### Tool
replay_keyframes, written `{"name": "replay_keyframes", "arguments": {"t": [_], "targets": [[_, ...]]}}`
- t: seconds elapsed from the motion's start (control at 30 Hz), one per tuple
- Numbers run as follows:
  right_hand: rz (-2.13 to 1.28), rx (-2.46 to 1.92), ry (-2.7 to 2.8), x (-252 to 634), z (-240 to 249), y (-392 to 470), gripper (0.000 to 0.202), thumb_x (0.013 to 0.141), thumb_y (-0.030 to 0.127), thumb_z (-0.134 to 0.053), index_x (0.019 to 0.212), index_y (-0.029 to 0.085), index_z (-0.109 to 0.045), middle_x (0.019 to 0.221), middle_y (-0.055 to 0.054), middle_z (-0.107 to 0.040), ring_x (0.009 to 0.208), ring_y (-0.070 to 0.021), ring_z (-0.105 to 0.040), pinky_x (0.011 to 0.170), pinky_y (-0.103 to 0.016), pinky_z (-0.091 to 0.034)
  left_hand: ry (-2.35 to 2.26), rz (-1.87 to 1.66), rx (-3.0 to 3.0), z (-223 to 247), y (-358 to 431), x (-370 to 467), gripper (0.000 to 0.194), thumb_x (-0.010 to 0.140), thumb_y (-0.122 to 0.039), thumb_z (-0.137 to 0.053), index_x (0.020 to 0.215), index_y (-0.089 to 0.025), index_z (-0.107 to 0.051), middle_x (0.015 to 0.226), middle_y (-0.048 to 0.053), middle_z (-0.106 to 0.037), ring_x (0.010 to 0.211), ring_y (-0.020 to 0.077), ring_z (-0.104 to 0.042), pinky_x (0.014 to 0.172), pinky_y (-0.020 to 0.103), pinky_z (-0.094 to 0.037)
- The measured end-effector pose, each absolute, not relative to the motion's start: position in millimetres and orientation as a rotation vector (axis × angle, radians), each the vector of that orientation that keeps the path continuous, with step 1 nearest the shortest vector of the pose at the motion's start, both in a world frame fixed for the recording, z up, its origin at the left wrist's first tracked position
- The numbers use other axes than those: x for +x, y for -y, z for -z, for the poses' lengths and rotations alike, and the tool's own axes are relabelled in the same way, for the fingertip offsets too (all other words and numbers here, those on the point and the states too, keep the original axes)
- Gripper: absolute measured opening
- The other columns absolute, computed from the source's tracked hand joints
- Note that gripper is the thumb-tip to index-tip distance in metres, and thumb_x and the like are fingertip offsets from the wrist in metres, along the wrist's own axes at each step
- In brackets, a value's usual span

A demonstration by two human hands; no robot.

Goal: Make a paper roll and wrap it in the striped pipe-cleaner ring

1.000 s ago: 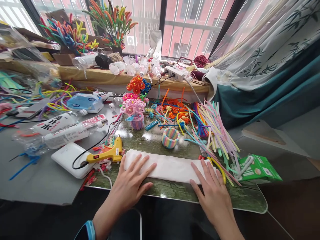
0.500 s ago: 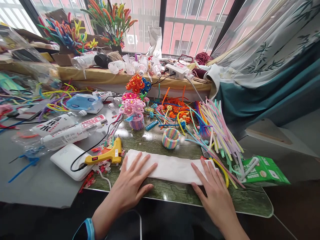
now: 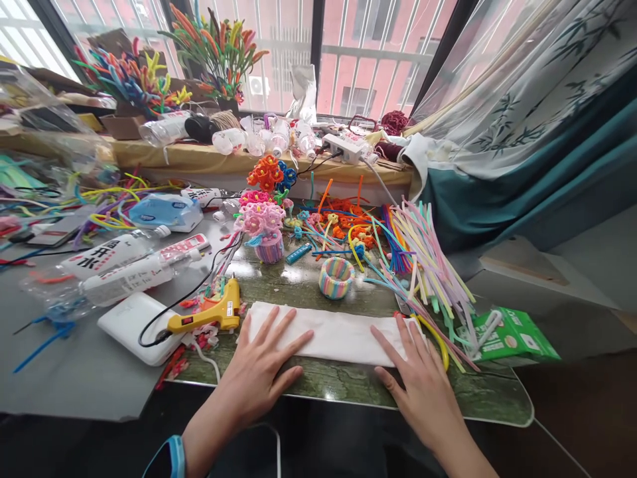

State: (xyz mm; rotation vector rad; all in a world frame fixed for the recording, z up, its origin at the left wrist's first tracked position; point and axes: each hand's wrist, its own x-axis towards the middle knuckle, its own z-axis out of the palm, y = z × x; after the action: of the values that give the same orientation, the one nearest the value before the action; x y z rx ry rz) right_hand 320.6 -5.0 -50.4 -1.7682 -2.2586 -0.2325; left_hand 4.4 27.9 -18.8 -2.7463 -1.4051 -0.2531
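A long folded white cloth or tissue (image 3: pixel 338 335) lies flat across the front of the green table. My left hand (image 3: pixel 263 362) rests on its left end, fingers spread. On the right end lies my right hand (image 3: pixel 421 372), also with fingers spread, its thumb on the table below the strip. Behind the strip stands a small striped ring-shaped basket (image 3: pixel 336 279). A yellow glue gun (image 3: pixel 212 313) lies just left of my left hand. A yellow curved stem (image 3: pixel 438 338) passes beside my right fingers.
A white power bank (image 3: pixel 137 328), plastic bottles (image 3: pixel 134 275) and a blue tissue pack (image 3: pixel 166 211) are at left. Behind stands a pink flower pot (image 3: pixel 269 247). Pipe cleaners (image 3: pixel 432 252) and a green packet (image 3: pixel 515 335) lie at right.
My right hand has shifted slightly left along the white strip. My left hand stays nearly where it was. The whole view has moved a little.
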Motion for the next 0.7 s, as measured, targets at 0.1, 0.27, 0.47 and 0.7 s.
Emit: {"name": "replay_keyframes", "arguments": {"t": [0.1,0.27,0.47,0.7], "targets": [[0.335,-1.793,2.205,316,50,5,0.061,0.098,0.061,-0.035,0.155,0.038,-0.029,0.167,-0.007,-0.014,0.148,-0.0429,-0.023,0.110,-0.071,-0.026,1.405,0.289,-2.740,20,-28,4,0.056,0.098,-0.050,-0.043,0.151,-0.047,-0.025,0.161,0.003,-0.033,0.147,0.0335,-0.031,0.118,0.064,-0.011],[0.269,-1.688,2.278,299,49,3,0.071,0.102,0.054,-0.030,0.160,0.018,-0.010,0.164,-0.012,-0.024,0.150,-0.0296,-0.025,0.117,-0.052,-0.030,1.391,0.303,-2.735,23,-28,4,0.056,0.098,-0.052,-0.043,0.151,-0.047,-0.026,0.161,0.002,-0.034,0.146,0.0325,-0.031,0.118,0.063,-0.008],[0.203,-1.691,2.287,290,53,2,0.068,0.104,0.049,-0.027,0.160,0.015,-0.009,0.160,-0.011,-0.033,0.148,-0.0266,-0.030,0.116,-0.047,-0.032,1.397,0.279,-2.711,26,-28,3,0.056,0.098,-0.053,-0.042,0.151,-0.047,-0.025,0.162,0.001,-0.031,0.147,0.0327,-0.030,0.118,0.063,-0.008],[0.197,-1.685,2.252,290,53,4,0.069,0.102,0.052,-0.031,0.160,0.018,-0.011,0.159,-0.010,-0.037,0.147,-0.0274,-0.032,0.117,-0.050,-0.030,1.417,0.297,-2.677,25,-24,7,0.056,0.098,-0.053,-0.040,0.152,-0.043,-0.028,0.159,0.002,-0.037,0.147,0.0303,-0.032,0.120,0.058,-0.011]]}}
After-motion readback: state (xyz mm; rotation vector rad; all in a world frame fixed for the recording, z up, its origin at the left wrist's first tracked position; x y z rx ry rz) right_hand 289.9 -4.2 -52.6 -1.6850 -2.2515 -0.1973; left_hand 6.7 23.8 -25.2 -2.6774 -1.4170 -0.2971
